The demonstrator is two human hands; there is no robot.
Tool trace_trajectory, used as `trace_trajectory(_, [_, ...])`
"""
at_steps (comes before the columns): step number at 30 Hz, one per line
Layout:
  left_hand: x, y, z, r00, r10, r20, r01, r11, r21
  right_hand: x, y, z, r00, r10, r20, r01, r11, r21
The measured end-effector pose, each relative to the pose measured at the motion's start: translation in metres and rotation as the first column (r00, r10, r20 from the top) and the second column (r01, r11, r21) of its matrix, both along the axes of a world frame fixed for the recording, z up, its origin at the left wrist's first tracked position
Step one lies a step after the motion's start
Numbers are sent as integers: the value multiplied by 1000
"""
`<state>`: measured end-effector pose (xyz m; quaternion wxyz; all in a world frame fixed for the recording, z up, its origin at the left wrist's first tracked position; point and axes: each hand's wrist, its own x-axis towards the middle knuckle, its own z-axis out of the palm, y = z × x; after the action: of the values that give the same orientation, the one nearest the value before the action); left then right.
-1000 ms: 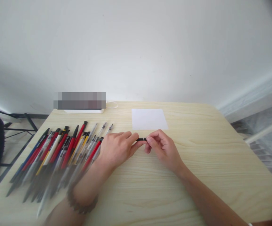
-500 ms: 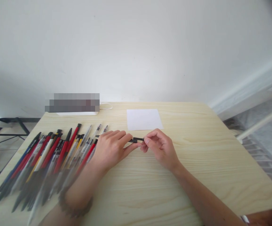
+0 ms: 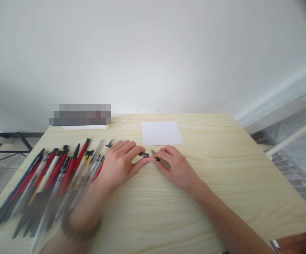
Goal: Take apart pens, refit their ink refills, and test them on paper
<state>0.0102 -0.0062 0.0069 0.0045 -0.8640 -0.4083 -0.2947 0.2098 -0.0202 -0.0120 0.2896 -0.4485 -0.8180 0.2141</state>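
- Two bare hands nearly meet over the table (image 3: 221, 155): the left hand (image 3: 123, 162), palm down, closes round a black pen (image 3: 143, 154); the right hand (image 3: 174, 164) narrowly pinches a small dark piece (image 3: 157, 159) between thumb and fingers.
- The black pen lies within the left hand's grip, one end poking out toward the right; a dark tip past the left knuckles may be its other end.
- It is probably light, stiff and smooth, hard to crush but apt to roll or slip; mid-barrel suits a hold, leaving the end free.
- The small dark piece, partly hidden, looks rigid and easily dropped; fingertips along its sides should do. One part or two, I cannot tell.
- Beside the left hand, many pens (image 3: 69, 174) lie loosely spread.
- Just beyond both hands, white paper (image 3: 162, 133) lies flat.
- Farther, ahead of the left hand, a blurred-out object (image 3: 81, 115) sits near the wall (image 3: 168, 53).
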Motion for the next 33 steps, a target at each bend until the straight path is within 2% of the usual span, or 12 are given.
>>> trace_trajectory(4, [-1, 3, -4, 998, 52, -43, -52, 999, -11, 0, 0, -1, 999, 12, 47, -13, 1000, 2])
trace_trajectory(17, [0, 2, -8, 996, 38, -78, -41, 999, -31, -11, -2, -11, 993, 51, 104, -60, 994, 90])
trace_trajectory(23, [2, 2, -9, 995, 41, -96, -45, 998, -50, -10, -1, -9, 998, 57, 23, -59, 993, 103])
trace_trajectory(26, [1, 1, -8, 996, 37, -83, -42, 997, -59, -8, -1, -6, 994, 57, -91, -51, 996, 72])
trace_trajectory(33, [1, -1, -2, 1000, -1, 20, 3, 994, -106, -4, 0, -4, 923, -169, -347, 162, 986, -49])
